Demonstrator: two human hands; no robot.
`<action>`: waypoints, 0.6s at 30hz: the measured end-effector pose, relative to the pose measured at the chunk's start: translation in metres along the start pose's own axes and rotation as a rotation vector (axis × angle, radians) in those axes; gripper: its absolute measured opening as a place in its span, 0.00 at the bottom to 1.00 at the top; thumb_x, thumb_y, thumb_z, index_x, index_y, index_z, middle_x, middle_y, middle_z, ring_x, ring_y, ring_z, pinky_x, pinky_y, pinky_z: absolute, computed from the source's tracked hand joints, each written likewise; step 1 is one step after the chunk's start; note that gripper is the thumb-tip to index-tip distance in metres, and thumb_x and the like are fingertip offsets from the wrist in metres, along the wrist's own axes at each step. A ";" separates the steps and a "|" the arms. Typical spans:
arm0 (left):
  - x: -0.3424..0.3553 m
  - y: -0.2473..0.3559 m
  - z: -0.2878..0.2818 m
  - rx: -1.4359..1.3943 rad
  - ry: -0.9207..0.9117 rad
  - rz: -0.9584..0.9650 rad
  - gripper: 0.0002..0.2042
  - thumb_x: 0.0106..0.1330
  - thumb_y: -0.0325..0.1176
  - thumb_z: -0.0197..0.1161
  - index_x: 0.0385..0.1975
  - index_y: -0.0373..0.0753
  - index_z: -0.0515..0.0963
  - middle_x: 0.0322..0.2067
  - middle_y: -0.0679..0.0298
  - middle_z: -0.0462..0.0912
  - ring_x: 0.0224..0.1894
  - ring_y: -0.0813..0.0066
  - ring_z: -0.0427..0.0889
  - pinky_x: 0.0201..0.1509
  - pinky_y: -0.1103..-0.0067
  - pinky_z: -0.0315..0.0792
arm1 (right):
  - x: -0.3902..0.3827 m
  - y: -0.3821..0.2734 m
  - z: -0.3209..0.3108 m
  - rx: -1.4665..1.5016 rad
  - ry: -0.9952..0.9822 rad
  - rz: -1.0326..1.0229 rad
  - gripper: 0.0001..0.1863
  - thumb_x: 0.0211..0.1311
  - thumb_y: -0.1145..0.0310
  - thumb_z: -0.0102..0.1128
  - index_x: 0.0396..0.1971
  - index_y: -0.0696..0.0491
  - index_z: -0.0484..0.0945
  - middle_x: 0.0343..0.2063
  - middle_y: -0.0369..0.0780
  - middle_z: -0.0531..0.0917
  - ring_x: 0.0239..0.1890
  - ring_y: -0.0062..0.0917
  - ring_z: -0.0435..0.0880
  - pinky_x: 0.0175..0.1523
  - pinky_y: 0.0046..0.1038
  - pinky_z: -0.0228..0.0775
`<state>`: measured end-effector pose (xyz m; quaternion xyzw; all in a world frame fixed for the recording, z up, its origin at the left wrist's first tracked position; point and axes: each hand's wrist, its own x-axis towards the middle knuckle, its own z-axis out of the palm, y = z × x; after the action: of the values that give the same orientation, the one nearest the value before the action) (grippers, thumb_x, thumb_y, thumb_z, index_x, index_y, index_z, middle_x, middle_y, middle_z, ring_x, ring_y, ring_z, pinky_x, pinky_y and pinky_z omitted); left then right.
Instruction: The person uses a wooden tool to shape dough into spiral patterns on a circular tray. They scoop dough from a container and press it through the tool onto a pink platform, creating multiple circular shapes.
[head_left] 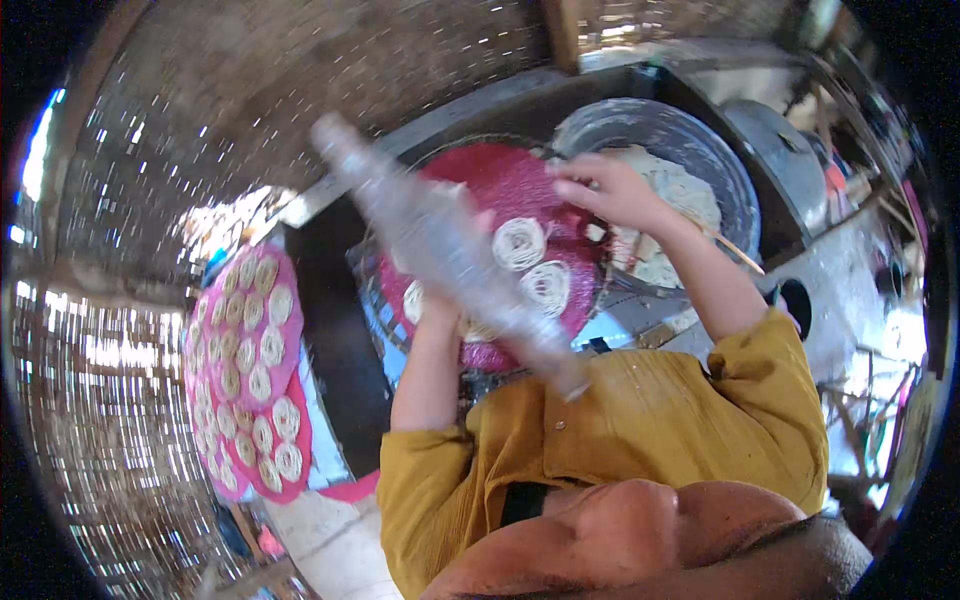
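Note:
A long whitish tool (435, 240), wide in the middle with narrow ends, slants across the view, blurred by motion. My left hand (443, 312) grips it around the middle, its fingers mostly hidden behind it. Below the tool lies a round pink mesh tray (495, 170) bearing several coils of pale strands, such as one coil (519, 244) near its middle. My right hand (622, 195) is raised over the tray's right edge, close to the basin, fingers apart and nothing in them.
A dark basin (735, 150) with pale dough (680, 190) and a thin stick (735, 252) stands at the right. More pink trays (292, 330) with coils lean at the left. A dark-walled trough (330, 300) surrounds the work; a woven wall (120, 400) rises at left.

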<state>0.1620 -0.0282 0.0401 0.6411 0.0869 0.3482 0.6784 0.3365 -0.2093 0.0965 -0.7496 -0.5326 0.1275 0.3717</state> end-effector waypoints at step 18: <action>-0.072 0.079 -0.053 0.112 0.067 0.329 0.28 0.50 0.32 0.56 0.51 0.27 0.59 0.43 0.49 0.72 0.30 0.72 0.72 0.48 0.69 0.64 | -0.101 0.028 0.073 1.068 0.079 0.961 0.10 0.58 0.70 0.43 0.31 0.63 0.66 0.21 0.46 0.76 0.18 0.27 0.78 0.25 0.26 0.75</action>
<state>0.0502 -0.0325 0.0815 0.6716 0.0227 0.4704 0.5720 0.2725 -0.2726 0.0059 -0.6212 0.0051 0.4927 0.6094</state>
